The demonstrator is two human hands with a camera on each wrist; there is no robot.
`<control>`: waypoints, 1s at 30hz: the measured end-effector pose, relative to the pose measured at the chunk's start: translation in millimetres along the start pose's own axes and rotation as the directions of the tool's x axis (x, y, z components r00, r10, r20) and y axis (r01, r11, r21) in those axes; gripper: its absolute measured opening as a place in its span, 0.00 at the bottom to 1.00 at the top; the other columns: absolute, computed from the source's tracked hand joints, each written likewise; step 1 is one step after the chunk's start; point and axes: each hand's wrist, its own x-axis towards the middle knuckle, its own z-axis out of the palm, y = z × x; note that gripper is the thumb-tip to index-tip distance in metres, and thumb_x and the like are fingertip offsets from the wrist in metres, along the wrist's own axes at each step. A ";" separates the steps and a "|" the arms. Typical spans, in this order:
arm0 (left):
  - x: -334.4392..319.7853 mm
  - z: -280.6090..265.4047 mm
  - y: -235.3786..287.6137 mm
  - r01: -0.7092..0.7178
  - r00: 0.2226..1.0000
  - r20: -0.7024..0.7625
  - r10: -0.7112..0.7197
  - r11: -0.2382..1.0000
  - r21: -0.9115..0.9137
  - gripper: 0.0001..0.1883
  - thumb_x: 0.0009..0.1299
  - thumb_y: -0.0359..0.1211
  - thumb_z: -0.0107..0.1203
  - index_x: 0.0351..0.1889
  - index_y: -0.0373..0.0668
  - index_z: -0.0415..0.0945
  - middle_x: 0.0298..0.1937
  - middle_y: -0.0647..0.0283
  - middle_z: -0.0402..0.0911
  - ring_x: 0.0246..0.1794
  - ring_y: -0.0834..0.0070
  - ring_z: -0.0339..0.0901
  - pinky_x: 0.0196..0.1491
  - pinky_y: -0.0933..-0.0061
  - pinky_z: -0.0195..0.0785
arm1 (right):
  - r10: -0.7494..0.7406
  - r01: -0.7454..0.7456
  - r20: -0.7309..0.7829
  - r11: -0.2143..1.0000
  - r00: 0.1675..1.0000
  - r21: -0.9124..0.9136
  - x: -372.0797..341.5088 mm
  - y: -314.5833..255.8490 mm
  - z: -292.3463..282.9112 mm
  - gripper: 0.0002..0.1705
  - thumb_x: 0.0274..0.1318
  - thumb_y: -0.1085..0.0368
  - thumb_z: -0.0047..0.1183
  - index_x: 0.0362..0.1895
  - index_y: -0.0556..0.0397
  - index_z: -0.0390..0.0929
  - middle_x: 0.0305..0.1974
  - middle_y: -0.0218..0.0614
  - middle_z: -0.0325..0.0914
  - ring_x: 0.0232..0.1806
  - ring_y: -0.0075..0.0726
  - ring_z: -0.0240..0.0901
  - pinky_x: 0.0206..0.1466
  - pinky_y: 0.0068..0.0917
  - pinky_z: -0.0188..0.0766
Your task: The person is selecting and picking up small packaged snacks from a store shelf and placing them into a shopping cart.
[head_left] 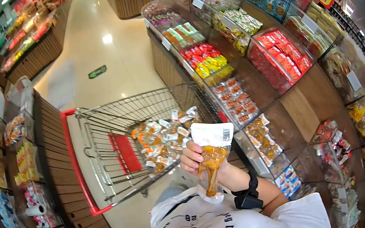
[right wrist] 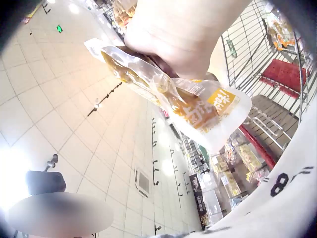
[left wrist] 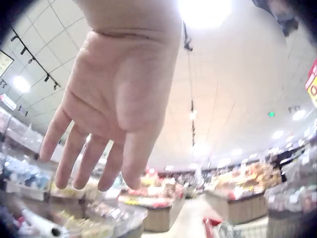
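Wire shopping cart carried a heap of wrapped snack packets. Drumstick pouch showed right of that heap, long axis near upright in head view, white label end up; couldn't tell if it was over the basket. Right hand was nearer, fingers curled round the pouch mid-length. Left hand: clear of it, fingers straight, slightly spread, holding nothing.

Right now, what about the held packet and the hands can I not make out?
Barcode details on the packet: head view, too small.
Part of the right hand: head view, behind the packet.
Back of the left hand: left wrist view, turned away from the camera.
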 end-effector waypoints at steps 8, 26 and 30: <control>73.7 -89.6 184.0 -0.451 0.852 -0.266 0.451 0.890 0.062 0.18 0.59 0.35 0.41 0.44 0.34 0.60 0.46 0.51 0.64 0.43 0.65 0.64 0.44 0.68 0.56 | -0.129 0.136 -0.182 0.990 0.975 0.026 -51.0 -57.7 -18.6 0.09 0.43 0.60 0.38 0.16 0.46 0.57 0.14 0.25 0.53 0.18 0.25 0.48 0.25 0.19 0.48; 192.9 -27.4 511.5 -0.944 0.322 -0.315 0.893 0.327 -0.039 0.24 0.57 0.35 0.44 0.50 0.36 0.53 0.50 0.51 0.59 0.48 0.65 0.59 0.48 0.68 0.52 | -0.421 0.563 -0.880 0.791 0.218 -0.239 -269.0 -257.3 -161.5 0.12 0.51 0.58 0.32 0.23 0.50 0.63 0.21 0.32 0.65 0.22 0.32 0.59 0.26 0.28 0.59; 208.4 9.5 588.5 -0.952 0.292 -0.335 0.896 0.237 -0.194 0.25 0.57 0.35 0.44 0.51 0.36 0.52 0.51 0.51 0.58 0.50 0.65 0.58 0.49 0.68 0.51 | -0.449 0.553 -0.893 0.755 0.045 -0.352 -297.3 -264.1 -223.8 0.13 0.50 0.54 0.38 0.30 0.48 0.67 0.27 0.28 0.71 0.27 0.27 0.64 0.29 0.25 0.60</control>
